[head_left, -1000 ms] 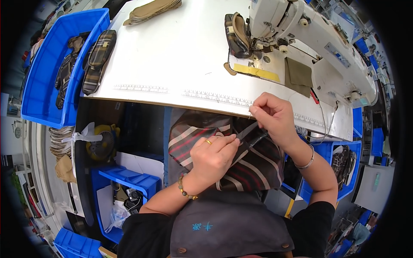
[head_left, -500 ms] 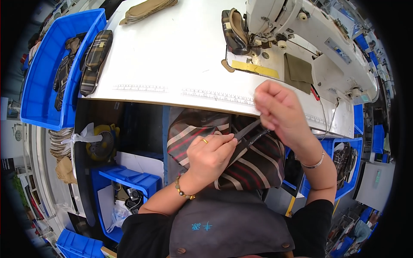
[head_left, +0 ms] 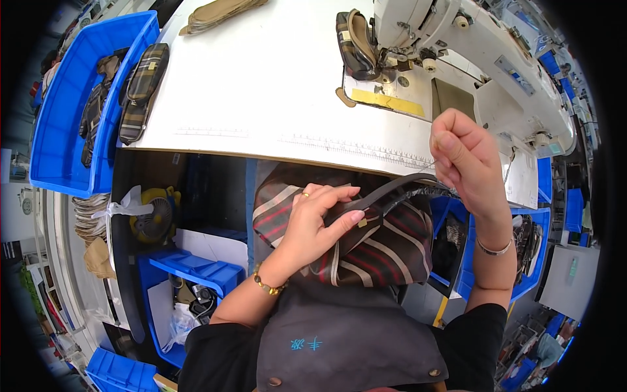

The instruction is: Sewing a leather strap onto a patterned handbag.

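Over my lap, brown cloth with beige and red stripes [head_left: 385,261] lies bunched below the table edge. My left hand [head_left: 313,222] is closed on a dark strip [head_left: 392,186] with its thumb on top and its index finger stretched along it. The strip arches up toward my right hand [head_left: 465,160], which is raised near the table's front edge, fingers curled into a pinch. A faint thin line runs by those fingertips; what they hold is too small to make out. A small pale tag [head_left: 362,223] shows beside my left thumb.
A white sewing machine [head_left: 483,59] stands on the white table [head_left: 261,85], with a plaid pouch [head_left: 356,49] by its needle. More plaid pouches [head_left: 144,85] lie beside a blue bin [head_left: 55,144] at left. Brown pieces [head_left: 222,14] are stacked at the back.
My right hand has moved right and slightly up. The dark strip now bows in an arch between my hands. My left hand has shifted slightly, its thumb and index finger farther apart.
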Demonstrator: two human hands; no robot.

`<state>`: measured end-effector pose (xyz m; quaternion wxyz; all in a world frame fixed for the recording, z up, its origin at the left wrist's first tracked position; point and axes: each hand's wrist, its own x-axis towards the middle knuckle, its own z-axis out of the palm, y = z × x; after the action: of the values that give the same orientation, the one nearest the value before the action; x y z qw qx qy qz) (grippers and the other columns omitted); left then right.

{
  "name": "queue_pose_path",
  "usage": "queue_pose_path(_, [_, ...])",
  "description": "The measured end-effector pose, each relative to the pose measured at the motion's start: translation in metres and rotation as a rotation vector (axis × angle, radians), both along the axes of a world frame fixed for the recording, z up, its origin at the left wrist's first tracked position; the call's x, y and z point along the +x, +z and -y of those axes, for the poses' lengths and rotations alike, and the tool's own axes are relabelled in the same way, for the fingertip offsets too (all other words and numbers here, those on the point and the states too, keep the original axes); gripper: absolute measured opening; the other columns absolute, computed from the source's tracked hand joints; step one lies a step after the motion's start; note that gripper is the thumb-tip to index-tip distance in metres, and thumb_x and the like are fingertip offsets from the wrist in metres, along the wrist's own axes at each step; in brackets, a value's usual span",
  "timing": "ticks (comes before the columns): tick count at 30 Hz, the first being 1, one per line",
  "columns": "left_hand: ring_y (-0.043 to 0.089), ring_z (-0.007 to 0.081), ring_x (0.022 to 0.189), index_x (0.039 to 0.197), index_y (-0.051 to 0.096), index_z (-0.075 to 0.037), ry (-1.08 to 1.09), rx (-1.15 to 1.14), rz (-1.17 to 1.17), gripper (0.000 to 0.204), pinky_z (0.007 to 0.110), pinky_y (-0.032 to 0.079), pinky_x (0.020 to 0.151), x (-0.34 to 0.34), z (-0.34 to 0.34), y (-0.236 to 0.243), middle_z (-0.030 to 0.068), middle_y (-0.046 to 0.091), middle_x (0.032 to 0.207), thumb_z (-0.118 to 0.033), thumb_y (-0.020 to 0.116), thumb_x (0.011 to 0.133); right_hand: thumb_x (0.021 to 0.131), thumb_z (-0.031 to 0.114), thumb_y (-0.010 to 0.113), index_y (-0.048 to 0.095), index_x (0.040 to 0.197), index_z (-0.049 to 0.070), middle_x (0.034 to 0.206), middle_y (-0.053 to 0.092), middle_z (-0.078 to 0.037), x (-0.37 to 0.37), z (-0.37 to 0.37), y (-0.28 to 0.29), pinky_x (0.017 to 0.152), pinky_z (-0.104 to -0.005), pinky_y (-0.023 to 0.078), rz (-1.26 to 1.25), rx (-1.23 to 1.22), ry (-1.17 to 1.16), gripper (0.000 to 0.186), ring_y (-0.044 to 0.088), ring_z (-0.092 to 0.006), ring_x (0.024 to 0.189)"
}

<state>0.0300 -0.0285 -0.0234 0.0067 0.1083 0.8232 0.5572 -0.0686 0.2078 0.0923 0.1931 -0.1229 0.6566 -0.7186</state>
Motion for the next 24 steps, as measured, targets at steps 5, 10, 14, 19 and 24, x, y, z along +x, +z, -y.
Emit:
queue_pose_path(5, [0.059,0.0237,0.098,0.114,0.070,-0.002,-0.102,-0.044,0.056,0.031,0.035,0.043,0.092,-0.008,0.005,0.002,0.0096,0.071,0.105,-0.018,0.076,0.089,0.101,0.014,0.058,0.059,0.096,0.001,0.077,0.053,0.002,0.007,-0.004,0.001,0.057,-0.0194,0.040,-0.119,0.292,0.073,0.013,0.046,-0.0028,0.062])
queue_pose_path(10, [0.057,0.0162,0.105,0.111,0.060,-0.001,-0.164,0.290,0.036,0.022,0.036,0.045,0.097,-0.006,-0.008,-0.013,0.0054,0.066,0.108,-0.013,0.071,0.096,0.096,0.008,0.062,0.061,0.092,0.001,0.082,0.054,-0.002,0.015,0.001,-0.001,0.064,-0.0253,0.042,-0.236,0.476,0.194,0.008,0.050,-0.0102,0.070])
queue_pose_path(14, [0.055,0.0066,0.092,0.108,0.059,0.000,-0.125,0.277,0.257,0.021,0.022,0.046,0.081,-0.005,-0.005,-0.007,0.0015,0.062,0.100,-0.014,0.069,0.098,0.092,0.006,0.065,0.062,0.089,0.000,0.084,0.052,-0.007,0.018,0.003,-0.014,0.069,-0.0301,0.042,-0.353,0.526,0.264,0.007,0.050,-0.0177,0.074])
queue_pose_path(19, [0.057,0.0063,0.095,0.119,0.059,0.003,-0.138,0.375,0.304,0.026,0.023,0.048,0.083,-0.005,-0.004,0.001,0.0024,0.064,0.104,-0.012,0.066,0.099,0.093,0.007,0.065,0.062,0.089,0.000,0.083,0.052,-0.007,0.017,0.004,-0.021,0.068,-0.0300,0.041,-0.337,0.550,0.277,0.008,0.049,-0.0174,0.073])
queue_pose_path(24, [0.057,0.0062,0.100,0.132,0.056,0.005,-0.204,0.318,0.238,0.036,0.024,0.049,0.087,-0.005,-0.002,-0.002,0.0036,0.066,0.111,-0.011,0.064,0.101,0.093,0.008,0.066,0.062,0.089,0.000,0.083,0.051,-0.007,0.015,0.005,-0.029,0.067,-0.0299,0.040,-0.321,0.522,0.271,0.010,0.048,-0.0168,0.072])
